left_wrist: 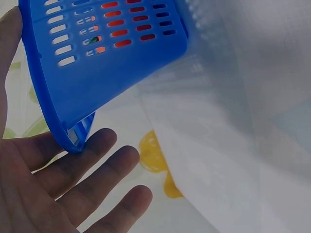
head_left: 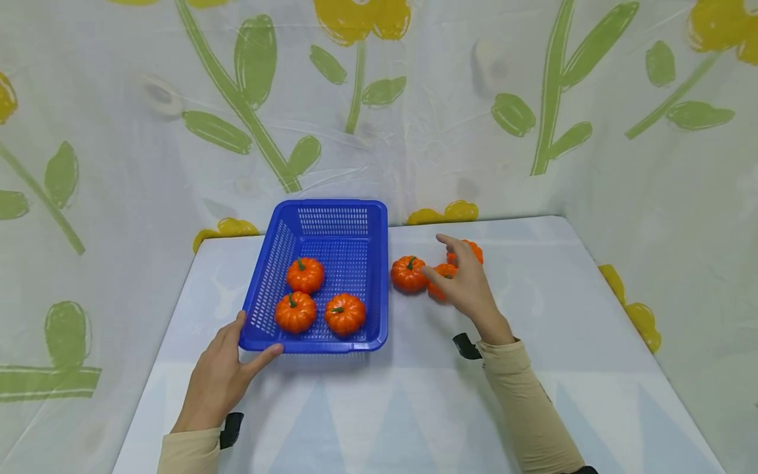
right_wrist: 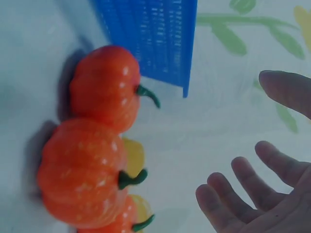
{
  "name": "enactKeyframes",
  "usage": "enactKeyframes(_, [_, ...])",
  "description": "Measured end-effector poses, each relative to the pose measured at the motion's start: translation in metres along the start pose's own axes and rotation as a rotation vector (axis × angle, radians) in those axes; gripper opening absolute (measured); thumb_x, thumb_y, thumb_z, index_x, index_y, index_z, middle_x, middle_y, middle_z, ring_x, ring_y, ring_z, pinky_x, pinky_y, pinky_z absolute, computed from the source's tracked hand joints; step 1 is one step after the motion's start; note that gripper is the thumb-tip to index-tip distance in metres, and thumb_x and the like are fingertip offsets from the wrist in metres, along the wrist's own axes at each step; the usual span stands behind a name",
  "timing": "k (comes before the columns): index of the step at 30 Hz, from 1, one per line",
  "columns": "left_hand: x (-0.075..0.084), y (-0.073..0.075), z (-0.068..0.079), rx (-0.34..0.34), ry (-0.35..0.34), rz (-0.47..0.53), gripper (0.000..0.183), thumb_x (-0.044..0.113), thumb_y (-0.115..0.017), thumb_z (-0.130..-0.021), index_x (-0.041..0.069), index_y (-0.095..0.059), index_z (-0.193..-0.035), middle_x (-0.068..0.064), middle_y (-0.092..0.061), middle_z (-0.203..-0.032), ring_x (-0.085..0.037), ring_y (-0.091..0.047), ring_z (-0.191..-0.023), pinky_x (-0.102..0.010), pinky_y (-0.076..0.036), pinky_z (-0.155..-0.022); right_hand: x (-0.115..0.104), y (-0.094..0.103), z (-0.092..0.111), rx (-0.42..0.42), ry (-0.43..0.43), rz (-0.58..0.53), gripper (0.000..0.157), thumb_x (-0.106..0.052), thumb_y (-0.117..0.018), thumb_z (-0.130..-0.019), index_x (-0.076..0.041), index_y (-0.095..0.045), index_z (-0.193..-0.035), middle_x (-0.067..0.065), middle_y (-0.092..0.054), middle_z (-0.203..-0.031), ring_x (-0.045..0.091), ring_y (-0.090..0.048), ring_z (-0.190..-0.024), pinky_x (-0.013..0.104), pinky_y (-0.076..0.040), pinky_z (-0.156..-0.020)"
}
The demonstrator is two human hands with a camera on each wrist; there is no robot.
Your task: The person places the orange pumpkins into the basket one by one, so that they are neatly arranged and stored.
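Observation:
My left hand (head_left: pixel 220 374) touches the near-left corner of a blue plastic basket (head_left: pixel 383 283), thumb along the front rim and fingers at the left side. In the left wrist view its fingers spread loosely about the basket's rim (left_wrist: pixel 41 92). Three small orange pumpkins (head_left: pixel 345 314) with green stems lie in the basket. My right hand (head_left: pixel 470 286) hovers empty over three more pumpkins to the right, thumb and fingers apart. The right wrist view shows a pumpkin (right_wrist: pixel 107 87) nearest the basket, another pumpkin (right_wrist: pixel 82 172) against it, and a third partly hidden.
The white table (head_left: pixel 379 408) has pale blue triangles. Behind and beside it hangs a white sheet (head_left: pixel 438 151) with green stems and yellow flowers. Dark wrist-worn pieces (head_left: pixel 231 430) stick out by both sleeves.

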State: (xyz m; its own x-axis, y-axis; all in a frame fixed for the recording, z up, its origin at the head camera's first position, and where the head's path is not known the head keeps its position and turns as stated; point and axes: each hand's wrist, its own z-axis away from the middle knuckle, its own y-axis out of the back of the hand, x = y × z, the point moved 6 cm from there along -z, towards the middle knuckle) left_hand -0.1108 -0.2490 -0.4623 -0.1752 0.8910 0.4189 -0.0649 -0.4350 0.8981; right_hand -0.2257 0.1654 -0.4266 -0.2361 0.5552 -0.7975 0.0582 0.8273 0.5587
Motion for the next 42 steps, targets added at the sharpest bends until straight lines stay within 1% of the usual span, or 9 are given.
enactKeyframes(5, [0.000, 0.001, 0.000, 0.001, -0.003, 0.004, 0.122, 0.084, -0.055, -0.080, 0.001, -0.017, -0.161, -0.033, -0.034, -0.154, -0.054, -0.038, -0.136, -0.070, -0.036, -0.106, 0.018, 0.009, 0.006, 0.010, -0.051, 0.000, 0.074, -0.035, -0.080, -0.089, -0.013, -0.046, -0.151, 0.012, -0.048, -0.148, 0.036, -0.047, -0.133, 0.058, -0.043, -0.107])
enactKeyframes(8, [-0.001, 0.001, 0.000, -0.001, -0.001, 0.007, 0.122, 0.084, -0.055, -0.080, 0.001, -0.017, -0.161, -0.033, -0.033, -0.154, -0.054, -0.038, -0.136, -0.070, -0.036, -0.106, 0.028, 0.011, 0.009, 0.006, -0.074, 0.039, 0.075, -0.035, -0.079, -0.089, -0.010, -0.045, -0.151, 0.015, -0.044, -0.150, 0.038, -0.046, -0.132, 0.060, -0.042, -0.106])
enactKeyframes(12, [-0.001, 0.001, 0.000, -0.007, -0.003, 0.010, 0.122, 0.084, -0.055, -0.080, 0.001, -0.017, -0.161, -0.033, -0.033, -0.154, -0.054, -0.038, -0.136, -0.070, -0.036, -0.106, 0.042, 0.012, 0.012, -0.017, -0.129, 0.099, 0.078, -0.035, -0.079, -0.089, -0.008, -0.042, -0.151, 0.021, -0.042, -0.148, 0.042, -0.047, -0.126, 0.060, -0.042, -0.104])
enactKeyframes(18, [-0.002, 0.000, 0.001, -0.016, 0.013, 0.013, 0.122, 0.084, -0.056, -0.080, 0.002, -0.016, -0.161, -0.033, -0.032, -0.155, -0.054, -0.037, -0.137, -0.070, -0.035, -0.106, 0.059, 0.007, 0.017, -0.076, -0.219, 0.157, 0.080, -0.036, -0.079, -0.089, -0.005, -0.039, -0.152, 0.029, -0.038, -0.144, 0.045, -0.044, -0.122, 0.062, -0.045, -0.100])
enactKeyframes(21, [-0.002, 0.000, 0.001, -0.011, 0.010, 0.011, 0.121, 0.083, -0.056, -0.080, 0.002, -0.017, -0.161, -0.033, -0.032, -0.155, -0.055, -0.037, -0.137, -0.070, -0.035, -0.106, 0.066, 0.003, 0.019, -0.094, -0.255, 0.183, 0.081, -0.037, -0.078, -0.089, -0.005, -0.038, -0.152, 0.031, -0.034, -0.144, 0.045, -0.040, -0.124, 0.063, -0.045, -0.099])
enactKeyframes(25, [-0.002, 0.000, 0.001, -0.009, 0.004, 0.012, 0.122, 0.084, -0.056, -0.080, 0.001, -0.018, -0.161, -0.033, -0.033, -0.155, -0.054, -0.037, -0.137, -0.070, -0.035, -0.107, 0.074, -0.003, 0.021, -0.107, -0.299, 0.196, 0.084, -0.039, -0.078, -0.089, -0.007, -0.036, -0.154, 0.030, -0.029, -0.145, 0.045, -0.034, -0.128, 0.063, -0.044, -0.101])
enactKeyframes(33, [-0.001, -0.001, 0.000, -0.017, -0.002, 0.029, 0.122, 0.084, -0.055, -0.081, 0.002, -0.015, -0.161, -0.032, -0.031, -0.156, -0.054, -0.036, -0.138, -0.069, -0.035, -0.107, 0.084, -0.011, 0.023, -0.126, -0.359, 0.192, 0.092, -0.041, -0.083, -0.084, -0.010, -0.033, -0.155, 0.028, -0.020, -0.147, 0.045, -0.019, -0.137, 0.068, -0.038, -0.106])
enactKeyframes(36, [0.000, -0.001, 0.000, -0.011, 0.000, 0.026, 0.122, 0.084, -0.055, -0.080, 0.002, -0.016, -0.161, -0.032, -0.031, -0.156, -0.054, -0.036, -0.138, -0.069, -0.035, -0.107, 0.087, -0.014, 0.023, -0.127, -0.364, 0.193, 0.092, -0.041, -0.082, -0.085, -0.010, -0.032, -0.155, 0.028, -0.019, -0.148, 0.045, -0.018, -0.138, 0.068, -0.038, -0.107])
enactKeyframes(42, [-0.001, 0.000, 0.000, -0.010, 0.004, 0.025, 0.122, 0.084, -0.055, -0.080, 0.002, -0.016, -0.161, -0.033, -0.031, -0.156, -0.054, -0.036, -0.138, -0.070, -0.035, -0.107, 0.089, -0.017, 0.021, -0.125, -0.341, 0.199, 0.089, -0.038, -0.083, -0.085, -0.009, -0.034, -0.154, 0.027, -0.020, -0.145, 0.045, -0.020, -0.137, 0.068, -0.037, -0.107])
